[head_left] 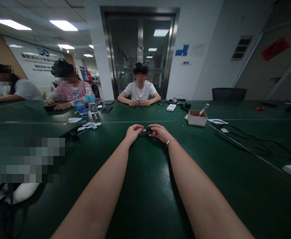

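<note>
With both arms stretched out over the dark green table (145, 186), I hold a small black object with a shiny silver part (146, 129) just above the tabletop. It is too small to tell its kind. My left hand (134, 132) pinches its silver left end between thumb and fingertips. On the other side, the fingers of my right hand (161, 133) close round the black right end. The object lies roughly level between the two hands. A silver bracelet (171, 142) circles my right wrist.
A small open box (197, 118) stands to the right, near black cables (254, 139). Two water bottles (91, 101), a dark phone (107, 109) and crumpled paper (89, 125) lie to the left. One person (140, 91) sits opposite; two others sit at the left.
</note>
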Tool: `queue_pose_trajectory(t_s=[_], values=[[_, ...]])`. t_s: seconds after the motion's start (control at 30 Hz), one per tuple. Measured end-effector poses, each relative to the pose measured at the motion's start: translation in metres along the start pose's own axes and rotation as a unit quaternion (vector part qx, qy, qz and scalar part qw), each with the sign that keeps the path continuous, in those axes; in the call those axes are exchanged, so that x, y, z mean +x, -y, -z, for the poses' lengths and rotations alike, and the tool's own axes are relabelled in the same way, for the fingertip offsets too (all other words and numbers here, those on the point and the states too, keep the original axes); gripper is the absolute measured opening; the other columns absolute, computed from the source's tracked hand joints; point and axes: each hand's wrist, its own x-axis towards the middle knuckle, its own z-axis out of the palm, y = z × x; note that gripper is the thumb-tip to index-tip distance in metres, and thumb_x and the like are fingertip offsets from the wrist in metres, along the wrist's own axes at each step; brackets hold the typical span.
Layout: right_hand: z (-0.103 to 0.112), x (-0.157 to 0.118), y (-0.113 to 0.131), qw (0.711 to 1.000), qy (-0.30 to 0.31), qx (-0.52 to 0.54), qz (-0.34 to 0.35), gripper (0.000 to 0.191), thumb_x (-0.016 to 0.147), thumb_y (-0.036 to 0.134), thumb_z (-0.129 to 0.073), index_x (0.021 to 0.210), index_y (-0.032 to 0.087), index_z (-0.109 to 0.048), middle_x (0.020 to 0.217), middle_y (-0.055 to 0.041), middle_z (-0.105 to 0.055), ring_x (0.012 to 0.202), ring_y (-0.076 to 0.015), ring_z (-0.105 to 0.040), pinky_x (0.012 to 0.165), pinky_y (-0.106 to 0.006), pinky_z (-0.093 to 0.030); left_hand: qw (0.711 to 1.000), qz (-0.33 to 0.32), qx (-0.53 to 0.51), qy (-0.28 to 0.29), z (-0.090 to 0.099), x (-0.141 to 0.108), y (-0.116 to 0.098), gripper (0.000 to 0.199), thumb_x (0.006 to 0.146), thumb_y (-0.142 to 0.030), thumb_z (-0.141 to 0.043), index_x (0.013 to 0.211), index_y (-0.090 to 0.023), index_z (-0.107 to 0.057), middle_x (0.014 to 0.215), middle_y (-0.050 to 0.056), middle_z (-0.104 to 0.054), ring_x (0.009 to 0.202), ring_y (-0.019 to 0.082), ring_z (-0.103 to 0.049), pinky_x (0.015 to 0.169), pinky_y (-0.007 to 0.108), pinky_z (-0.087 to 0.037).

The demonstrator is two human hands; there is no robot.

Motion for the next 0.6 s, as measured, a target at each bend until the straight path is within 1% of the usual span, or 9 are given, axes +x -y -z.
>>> queue_pose_trajectory(t_s=[0.17,0.23,0.33,0.4,0.47,0.53,0.6], values=[[0.0009,0.0009,-0.0012,1.000,0.002,-0.003,0.002,0.020,0.084,0.000,-0.050,0.092,0.013,-0.063,0.059,0.0020,-0.062,0.039,-0.0032,-0.047,0.066,-0.029,-0.061,0.999,0.014,-0.020,-0.025,-0.0012,-0.0018,-0.0043,0.005,0.070,-0.014,-0.062,0.074,-0.015,-0.065,0.067,0.001,-0.061,0.065,0.011,-0.059,0.065,0.023,-0.048],[0.0015,0.0013,-0.0018,1.000,0.002,-0.004,0.004,0.020,0.084,0.000,-0.050,0.092,0.013,-0.063,0.058,0.0023,-0.061,0.039,-0.0034,-0.047,0.065,-0.029,-0.061,0.999,0.020,-0.018,-0.041,-0.0015,-0.0021,-0.0053,0.005,0.071,-0.018,-0.063,0.075,-0.015,-0.065,0.066,0.001,-0.060,0.065,0.011,-0.059,0.064,0.023,-0.049],[0.0022,0.0014,-0.0020,1.000,0.007,0.002,0.008,0.018,0.084,0.001,-0.052,0.091,0.013,-0.064,0.058,0.0018,-0.061,0.041,-0.0041,-0.050,0.065,-0.030,-0.061,0.998,0.024,-0.012,-0.058,-0.0021,-0.0019,-0.0051,0.012,0.072,-0.025,-0.067,0.079,-0.015,-0.066,0.068,0.001,-0.061,0.066,0.011,-0.060,0.064,0.024,-0.050],[0.0024,0.0015,-0.0017,1.000,0.008,0.006,0.007,0.017,0.084,0.002,-0.053,0.090,0.014,-0.064,0.060,0.0014,-0.062,0.041,-0.0040,-0.050,0.065,-0.030,-0.061,0.999,0.022,-0.007,-0.048,-0.0027,-0.0016,-0.0039,0.017,0.072,-0.027,-0.069,0.084,-0.015,-0.066,0.071,0.002,-0.062,0.068,0.012,-0.061,0.065,0.025,-0.050],[0.0023,0.0018,-0.0014,1.000,0.003,0.007,0.002,0.017,0.084,0.002,-0.053,0.090,0.014,-0.064,0.061,0.0013,-0.063,0.040,-0.0036,-0.049,0.064,-0.030,-0.061,1.000,0.022,0.003,-0.022,-0.0032,-0.0011,-0.0024,0.021,0.071,-0.026,-0.071,0.089,-0.015,-0.067,0.073,0.003,-0.064,0.068,0.013,-0.062,0.065,0.026,-0.051],[0.0023,0.0023,-0.0015,1.000,-0.002,0.004,0.000,0.017,0.085,0.002,-0.052,0.090,0.014,-0.063,0.061,0.0014,-0.063,0.039,-0.0029,-0.048,0.064,-0.029,-0.061,0.999,0.027,0.018,0.000,-0.0034,-0.0008,-0.0012,0.022,0.069,-0.025,-0.073,0.087,-0.013,-0.067,0.073,0.004,-0.066,0.068,0.014,-0.063,0.066,0.027,-0.051],[0.0025,0.0028,-0.0020,1.000,0.002,0.000,0.001,0.016,0.085,0.003,-0.053,0.090,0.014,-0.064,0.060,0.0019,-0.062,0.039,-0.0028,-0.048,0.064,-0.029,-0.061,0.999,0.031,0.026,0.007,-0.0032,-0.0007,-0.0010,0.019,0.069,-0.024,-0.074,0.082,-0.012,-0.067,0.072,0.005,-0.067,0.067,0.014,-0.063,0.067,0.028,-0.051]])
